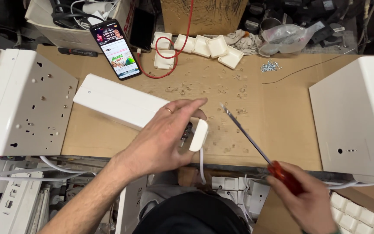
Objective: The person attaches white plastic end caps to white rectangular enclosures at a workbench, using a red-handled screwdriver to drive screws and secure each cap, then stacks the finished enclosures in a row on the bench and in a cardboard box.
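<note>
A long white metal housing (117, 102) lies on the cardboard-covered bench (278, 117). My left hand (167, 136), with a ring on one finger, rests over its near end and presses a white plastic end cap (199, 135) against it. A white cable (201, 167) hangs from under the cap. My right hand (301, 197) grips the red handle of a screwdriver (252, 141); its shaft points up and left, with the tip in the air just right of my left fingertips.
A phone (117, 50) with a lit screen leans at the back, beside a red cable (174, 52) and several white end caps (206, 47). Loose screws (270, 66) and a plastic bag (288, 34) lie at the back right. White metal panels stand on the left (22, 102) and right (360, 117).
</note>
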